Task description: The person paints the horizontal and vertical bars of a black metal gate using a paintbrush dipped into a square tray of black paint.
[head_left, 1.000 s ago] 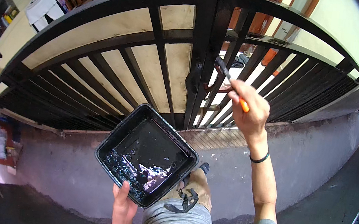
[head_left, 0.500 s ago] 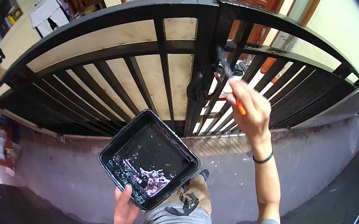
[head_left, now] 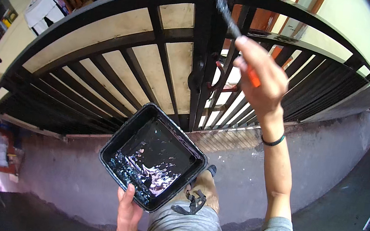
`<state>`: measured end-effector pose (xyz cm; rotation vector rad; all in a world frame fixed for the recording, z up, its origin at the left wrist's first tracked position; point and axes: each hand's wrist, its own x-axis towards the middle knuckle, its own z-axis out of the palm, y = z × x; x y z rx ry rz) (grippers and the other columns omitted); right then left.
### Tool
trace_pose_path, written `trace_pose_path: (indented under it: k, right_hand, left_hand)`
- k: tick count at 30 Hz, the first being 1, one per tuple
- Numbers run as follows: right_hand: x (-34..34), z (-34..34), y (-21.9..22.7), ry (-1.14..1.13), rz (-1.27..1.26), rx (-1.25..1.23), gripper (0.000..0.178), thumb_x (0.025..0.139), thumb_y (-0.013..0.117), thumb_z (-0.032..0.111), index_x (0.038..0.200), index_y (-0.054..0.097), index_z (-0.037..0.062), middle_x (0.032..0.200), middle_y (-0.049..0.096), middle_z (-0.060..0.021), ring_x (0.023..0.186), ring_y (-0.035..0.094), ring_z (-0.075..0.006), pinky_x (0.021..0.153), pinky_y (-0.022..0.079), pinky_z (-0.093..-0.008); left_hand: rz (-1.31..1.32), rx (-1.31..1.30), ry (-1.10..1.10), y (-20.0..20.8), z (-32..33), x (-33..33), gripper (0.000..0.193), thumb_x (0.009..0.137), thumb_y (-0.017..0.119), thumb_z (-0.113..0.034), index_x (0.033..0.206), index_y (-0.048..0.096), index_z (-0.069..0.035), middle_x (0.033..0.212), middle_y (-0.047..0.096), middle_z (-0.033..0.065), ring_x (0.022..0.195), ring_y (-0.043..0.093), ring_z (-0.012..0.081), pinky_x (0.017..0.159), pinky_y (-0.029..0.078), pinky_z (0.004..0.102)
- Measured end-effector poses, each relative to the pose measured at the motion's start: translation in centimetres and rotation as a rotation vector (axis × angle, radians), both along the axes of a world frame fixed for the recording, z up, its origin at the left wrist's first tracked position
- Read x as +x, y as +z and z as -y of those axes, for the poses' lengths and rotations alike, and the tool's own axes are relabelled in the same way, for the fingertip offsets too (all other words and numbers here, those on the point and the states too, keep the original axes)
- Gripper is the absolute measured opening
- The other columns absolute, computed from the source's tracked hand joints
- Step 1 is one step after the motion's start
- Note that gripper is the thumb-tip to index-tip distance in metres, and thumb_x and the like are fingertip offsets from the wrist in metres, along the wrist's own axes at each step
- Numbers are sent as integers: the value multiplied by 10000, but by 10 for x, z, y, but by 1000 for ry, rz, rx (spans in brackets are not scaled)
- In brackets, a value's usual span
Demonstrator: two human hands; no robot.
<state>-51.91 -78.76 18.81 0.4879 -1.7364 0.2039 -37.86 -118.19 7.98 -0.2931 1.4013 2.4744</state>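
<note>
My right hand (head_left: 264, 79) is closed round the orange handle of a paintbrush (head_left: 229, 18). Its dark, wet-looking bristles are at the upper part of the black metal gate (head_left: 200, 49), by the post where the two leaves meet; whether they touch it I cannot tell. With my left hand (head_left: 128, 207) I grip the lower rim of a square black paint tray (head_left: 178, 133), thumb over the edge and fingers hidden beneath. Glossy dark paint (head_left: 155, 176) pools at the tray's lower side, which tilts towards me. A reddish-brown latch handle (head_left: 218, 73) sits on the gate below the brush.
Behind the gate's left leaf is a pale panel (head_left: 121, 69). Clothes (head_left: 44, 10) hang at the far left, and a wooden door (head_left: 264, 22) stands beyond the right leaf. Grey concrete floor (head_left: 74, 167) lies under the tray and around my legs.
My right hand has moved the brush up along the gate post, towards its top. The tray stays in my left hand, nearly in place. The view has tilted down slightly.
</note>
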Motion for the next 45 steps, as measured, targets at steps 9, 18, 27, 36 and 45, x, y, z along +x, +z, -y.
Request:
trace_pose_path:
  k: [9,18,27,36,45]
  right_hand:
    - [20,1,-17,76,238,-292,265,918,782,70,1180,752,38,1063,793,-133,893,789,-263,748,629,-326]
    - [-5,7,-11,46,-69,-168,238,918,791,77,1147,753,29,1063,788,-136,906,786,-258,760,624,-325]
    - [29,60,-96,-165,175,-227,339,909,775,84,1221,690,-16,1064,762,-154,833,756,-252,702,596,-338]
    - [30,71,-179,-216,326,-308,330,907,762,70,1221,707,-16,1086,763,-167,874,763,-265,718,596,-341]
    - [6,70,-190,-234,249,-312,380,903,773,74,1266,685,6,1114,752,-163,872,755,-281,733,601,-351]
  left_hand:
    - [-4,19,-11,-7,6,-1,744,967,763,-289,1535,374,-9,1418,575,123,1303,592,252,1123,484,434]
    - [-23,35,-9,-11,5,1,752,983,745,-296,1558,351,-14,1452,560,123,1316,576,266,1147,458,450]
    - [-1,23,-28,-19,9,-3,652,1019,694,-264,1532,381,-12,1423,577,118,1305,582,264,1134,463,447]
    - [0,-10,-19,-18,16,0,689,1022,680,-292,1560,351,-16,1477,548,129,1337,562,283,1149,447,464]
    - [8,-57,11,-20,24,5,755,999,710,-331,1577,335,-24,1499,529,126,1343,558,296,1155,441,471]
